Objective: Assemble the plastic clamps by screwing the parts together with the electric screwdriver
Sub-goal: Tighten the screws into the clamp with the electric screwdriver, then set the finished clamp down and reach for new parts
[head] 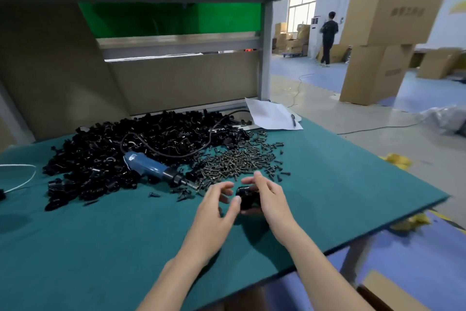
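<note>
The right hand (pixel 271 197) grips a small black plastic clamp (pixel 248 199) just above the teal bench mat (pixel 100 247). The left hand (pixel 216 207) sits alongside with fingers loosely curled and its thumb at the part's edge; whether it pinches cannot be told. Step judged: fitting clamp parts by hand, with no screw driven yet; the next move calls for a screw from the heap of dark metal screws (pixel 234 162) just beyond the grip, then the blue corded electric screwdriver (pixel 148 165) lying to its left.
</note>
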Demonstrator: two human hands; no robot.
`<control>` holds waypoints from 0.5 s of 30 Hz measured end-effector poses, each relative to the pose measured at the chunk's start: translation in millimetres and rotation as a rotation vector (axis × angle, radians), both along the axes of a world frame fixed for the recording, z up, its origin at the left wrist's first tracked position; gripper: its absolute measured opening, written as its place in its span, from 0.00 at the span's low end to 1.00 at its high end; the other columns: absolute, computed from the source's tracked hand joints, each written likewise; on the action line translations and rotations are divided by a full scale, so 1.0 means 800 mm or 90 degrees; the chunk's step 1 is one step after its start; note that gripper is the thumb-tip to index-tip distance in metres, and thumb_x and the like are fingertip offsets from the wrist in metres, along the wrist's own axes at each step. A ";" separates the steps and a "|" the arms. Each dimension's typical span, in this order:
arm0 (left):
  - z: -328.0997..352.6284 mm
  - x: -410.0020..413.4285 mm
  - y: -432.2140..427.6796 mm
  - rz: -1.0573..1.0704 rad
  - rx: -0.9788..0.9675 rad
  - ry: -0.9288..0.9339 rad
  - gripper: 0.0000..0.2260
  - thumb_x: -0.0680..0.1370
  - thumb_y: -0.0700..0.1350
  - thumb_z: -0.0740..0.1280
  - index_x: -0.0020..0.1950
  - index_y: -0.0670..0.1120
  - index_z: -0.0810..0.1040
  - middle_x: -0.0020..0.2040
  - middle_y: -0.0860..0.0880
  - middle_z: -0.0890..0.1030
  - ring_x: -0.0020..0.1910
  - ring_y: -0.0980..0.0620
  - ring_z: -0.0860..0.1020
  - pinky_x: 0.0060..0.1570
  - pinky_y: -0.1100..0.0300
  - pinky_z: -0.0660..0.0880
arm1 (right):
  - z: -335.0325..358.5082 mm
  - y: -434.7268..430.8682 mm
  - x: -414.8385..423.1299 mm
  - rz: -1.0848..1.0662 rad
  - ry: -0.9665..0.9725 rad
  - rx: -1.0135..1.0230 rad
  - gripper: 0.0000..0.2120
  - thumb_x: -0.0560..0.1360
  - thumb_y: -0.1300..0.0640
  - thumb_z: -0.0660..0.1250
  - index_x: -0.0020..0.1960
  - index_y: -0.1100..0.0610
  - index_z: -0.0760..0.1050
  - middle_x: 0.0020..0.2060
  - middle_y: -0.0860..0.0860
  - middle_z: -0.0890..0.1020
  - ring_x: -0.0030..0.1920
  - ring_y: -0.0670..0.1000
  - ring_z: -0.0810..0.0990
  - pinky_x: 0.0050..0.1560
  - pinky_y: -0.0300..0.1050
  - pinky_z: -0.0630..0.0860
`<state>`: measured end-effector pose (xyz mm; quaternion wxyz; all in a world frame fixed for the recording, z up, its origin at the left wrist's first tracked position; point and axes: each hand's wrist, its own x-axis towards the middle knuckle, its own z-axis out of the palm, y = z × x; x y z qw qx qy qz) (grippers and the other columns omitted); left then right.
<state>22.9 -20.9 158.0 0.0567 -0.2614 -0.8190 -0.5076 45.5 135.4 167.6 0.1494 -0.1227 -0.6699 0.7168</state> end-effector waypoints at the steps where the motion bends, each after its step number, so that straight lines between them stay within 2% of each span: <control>1: 0.001 0.008 0.015 -0.030 -0.011 -0.008 0.09 0.80 0.59 0.65 0.59 0.66 0.71 0.54 0.63 0.78 0.54 0.63 0.77 0.49 0.66 0.71 | 0.004 0.008 0.013 -0.006 0.011 0.047 0.20 0.85 0.44 0.60 0.43 0.48 0.86 0.36 0.47 0.86 0.37 0.44 0.85 0.36 0.37 0.80; 3: 0.005 0.021 0.048 -0.064 -0.026 -0.014 0.09 0.80 0.55 0.67 0.59 0.62 0.72 0.53 0.61 0.79 0.50 0.65 0.77 0.47 0.66 0.71 | 0.016 0.035 0.038 -0.033 0.015 0.151 0.20 0.85 0.45 0.59 0.43 0.47 0.85 0.36 0.47 0.84 0.38 0.43 0.82 0.39 0.35 0.77; 5: 0.012 0.033 0.080 -0.090 -0.023 -0.019 0.08 0.80 0.53 0.69 0.58 0.58 0.74 0.48 0.60 0.80 0.44 0.69 0.76 0.42 0.71 0.69 | 0.031 0.069 0.062 -0.036 -0.011 0.235 0.18 0.85 0.44 0.60 0.44 0.46 0.84 0.36 0.45 0.81 0.41 0.45 0.81 0.42 0.41 0.79; 8: 0.015 0.072 0.141 -0.175 -0.031 -0.044 0.08 0.80 0.52 0.70 0.58 0.54 0.76 0.44 0.59 0.80 0.39 0.70 0.76 0.37 0.73 0.68 | 0.043 0.133 0.121 -0.053 -0.101 0.336 0.16 0.84 0.44 0.61 0.43 0.46 0.83 0.36 0.47 0.81 0.39 0.44 0.82 0.37 0.45 0.82; 10: 0.016 0.101 0.182 -0.244 -0.057 -0.050 0.11 0.80 0.51 0.69 0.61 0.51 0.77 0.46 0.56 0.82 0.41 0.66 0.77 0.38 0.72 0.69 | 0.047 0.170 0.160 -0.081 -0.169 0.424 0.17 0.83 0.44 0.61 0.42 0.46 0.83 0.38 0.48 0.83 0.40 0.47 0.82 0.36 0.43 0.79; 12: 0.018 0.127 0.217 -0.301 -0.080 -0.049 0.13 0.82 0.49 0.67 0.65 0.48 0.77 0.52 0.52 0.82 0.44 0.58 0.80 0.40 0.69 0.71 | 0.047 0.198 0.189 -0.122 -0.238 0.526 0.17 0.83 0.42 0.60 0.44 0.47 0.81 0.42 0.48 0.84 0.44 0.50 0.81 0.41 0.46 0.75; 15: 0.024 0.148 0.242 -0.294 -0.049 -0.078 0.16 0.84 0.50 0.63 0.70 0.47 0.73 0.55 0.54 0.79 0.43 0.59 0.79 0.38 0.69 0.71 | 0.042 0.220 0.216 -0.179 -0.265 0.578 0.14 0.84 0.42 0.59 0.52 0.49 0.79 0.48 0.49 0.84 0.49 0.52 0.80 0.43 0.48 0.72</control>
